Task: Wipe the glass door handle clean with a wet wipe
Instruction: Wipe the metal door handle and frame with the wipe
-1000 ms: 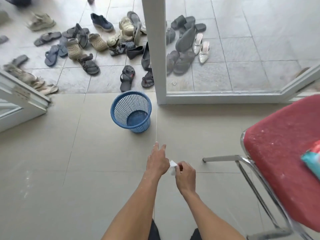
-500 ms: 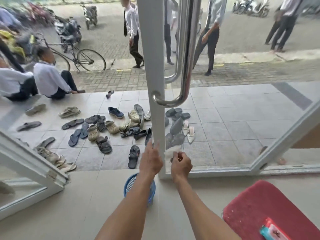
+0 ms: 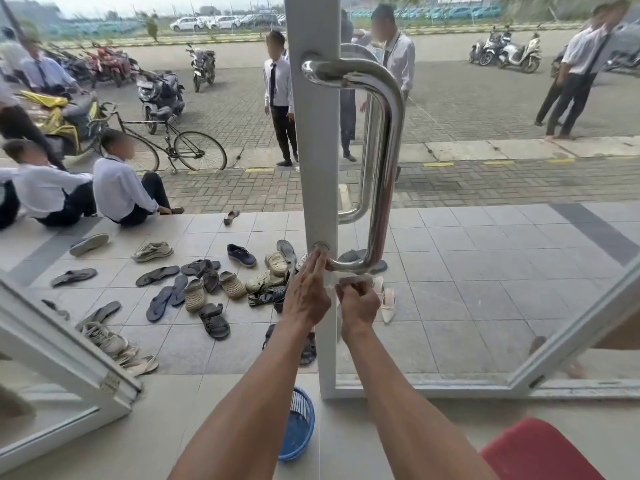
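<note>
A polished steel D-shaped door handle (image 3: 386,161) is mounted on the white frame (image 3: 317,168) of a glass door, straight ahead. A white wet wipe (image 3: 349,279) is stretched between both hands just under the handle's lower bend. My left hand (image 3: 306,294) pinches the wipe's left end, its fingertips touching the frame at the handle's lower mount. My right hand (image 3: 358,303) pinches the wipe's right end, just below the bar.
A blue mesh waste basket (image 3: 299,424) stands on the floor at the foot of the door. A red chair seat (image 3: 540,452) is at the lower right. Several shoes (image 3: 207,285) lie outside, where people sit and stand. Another open door frame (image 3: 62,351) is at left.
My view has tilted up from the floor to the handle. Both hands have risen with the wipe from floor level to the handle's lower bend.
</note>
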`<state>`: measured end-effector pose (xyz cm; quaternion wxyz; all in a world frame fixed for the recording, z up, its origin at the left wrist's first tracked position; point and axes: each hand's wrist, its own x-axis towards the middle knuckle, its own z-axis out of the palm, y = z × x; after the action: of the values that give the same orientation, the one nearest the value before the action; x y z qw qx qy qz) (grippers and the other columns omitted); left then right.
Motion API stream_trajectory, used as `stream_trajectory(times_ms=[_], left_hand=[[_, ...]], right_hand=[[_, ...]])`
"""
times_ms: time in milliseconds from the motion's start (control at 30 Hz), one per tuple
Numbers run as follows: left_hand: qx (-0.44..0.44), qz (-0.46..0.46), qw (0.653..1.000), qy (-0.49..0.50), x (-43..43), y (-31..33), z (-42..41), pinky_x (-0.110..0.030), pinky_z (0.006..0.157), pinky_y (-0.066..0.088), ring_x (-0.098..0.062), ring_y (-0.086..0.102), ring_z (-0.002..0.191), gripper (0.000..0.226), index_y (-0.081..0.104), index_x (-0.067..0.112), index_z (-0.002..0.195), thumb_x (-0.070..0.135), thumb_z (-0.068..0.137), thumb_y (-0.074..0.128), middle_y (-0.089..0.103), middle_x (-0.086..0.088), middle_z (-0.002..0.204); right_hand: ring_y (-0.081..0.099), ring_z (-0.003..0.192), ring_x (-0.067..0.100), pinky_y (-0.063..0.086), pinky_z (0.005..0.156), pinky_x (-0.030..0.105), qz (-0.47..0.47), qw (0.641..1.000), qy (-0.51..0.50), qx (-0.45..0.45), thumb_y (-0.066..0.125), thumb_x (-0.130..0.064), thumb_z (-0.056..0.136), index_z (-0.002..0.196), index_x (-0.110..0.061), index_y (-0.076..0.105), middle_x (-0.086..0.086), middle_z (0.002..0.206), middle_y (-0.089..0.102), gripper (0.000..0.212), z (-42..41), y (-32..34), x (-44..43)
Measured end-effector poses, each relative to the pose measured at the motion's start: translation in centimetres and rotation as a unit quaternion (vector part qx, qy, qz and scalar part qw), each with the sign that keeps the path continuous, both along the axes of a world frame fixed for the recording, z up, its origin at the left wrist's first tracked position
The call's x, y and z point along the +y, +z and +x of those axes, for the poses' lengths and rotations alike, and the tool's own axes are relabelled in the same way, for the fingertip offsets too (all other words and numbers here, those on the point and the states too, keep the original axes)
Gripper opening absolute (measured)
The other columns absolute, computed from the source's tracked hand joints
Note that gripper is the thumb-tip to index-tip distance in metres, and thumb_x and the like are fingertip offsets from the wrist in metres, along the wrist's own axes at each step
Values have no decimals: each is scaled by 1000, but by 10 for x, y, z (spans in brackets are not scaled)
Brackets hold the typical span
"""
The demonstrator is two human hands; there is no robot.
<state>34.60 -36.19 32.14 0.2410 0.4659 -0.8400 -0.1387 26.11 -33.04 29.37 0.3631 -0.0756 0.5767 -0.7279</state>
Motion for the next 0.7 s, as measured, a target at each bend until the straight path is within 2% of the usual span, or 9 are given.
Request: stream_trajectory(times_ms=[67,167,200,267,333,400,500,600,700], left_hand=[[4,16,1000,8,0,5,-3,-30,120,22,-16,25,149,78,23,14,156,-8,84,40,22,0,163],[14,42,999,31,0,12,-7,-26,119,17,-18,28,148,76,30,15,154,-9,83,40,27,0,161],[17,45,998,37,1,14,-8,-28,119,20,-20,32,146,75,33,16,152,-10,83,40,30,0,160],[28,48,997,48,3,19,-11,-32,116,30,-24,43,138,72,42,16,146,-13,80,40,38,2,156],[47,41,997,52,5,22,-14,-33,111,37,-26,53,127,67,50,14,137,-16,78,40,49,3,148],[59,31,996,52,9,27,-18,-31,106,40,-26,57,121,59,56,11,129,-16,79,42,55,2,140],[58,32,997,46,13,34,-18,-30,104,41,-26,57,122,51,54,7,132,-9,85,47,57,-3,138],[35,32,999,24,8,36,-13,-32,103,41,-29,59,120,48,59,11,125,-9,84,44,59,0,136],[21,36,999,31,1,36,-11,-33,107,41,-30,58,123,60,57,13,131,-13,80,41,58,-1,139]], right_hand=[[71,82,19,59,83,37,11,1000,1,11,73,1,82,83,-21,73,1,83,75,22,-4,4,-1],[73,85,19,60,81,33,74,989,-67,105,76,-10,82,93,-13,77,2,86,77,12,-20,13,6],[73,84,17,60,80,30,77,983,-92,139,76,-13,82,95,-13,77,1,86,77,13,-27,17,9],[72,83,12,55,73,12,54,973,-117,192,78,-17,83,99,-13,76,-1,88,77,16,-35,25,15],[71,85,8,48,69,0,40,973,-100,206,81,-17,81,103,-15,76,-4,92,77,23,-39,27,13],[72,87,13,51,70,7,70,980,-43,180,84,-15,78,96,-16,75,-2,91,77,19,-35,22,8],[74,90,23,60,82,33,77,990,39,109,86,-11,74,89,-16,74,4,89,77,20,-21,9,0],[72,83,19,57,77,29,83,990,-6,117,87,-17,73,92,-12,75,3,89,77,23,-21,15,-4],[72,80,20,47,66,22,116,960,-104,233,84,-27,77,90,-17,76,2,88,77,18,-30,33,2]])
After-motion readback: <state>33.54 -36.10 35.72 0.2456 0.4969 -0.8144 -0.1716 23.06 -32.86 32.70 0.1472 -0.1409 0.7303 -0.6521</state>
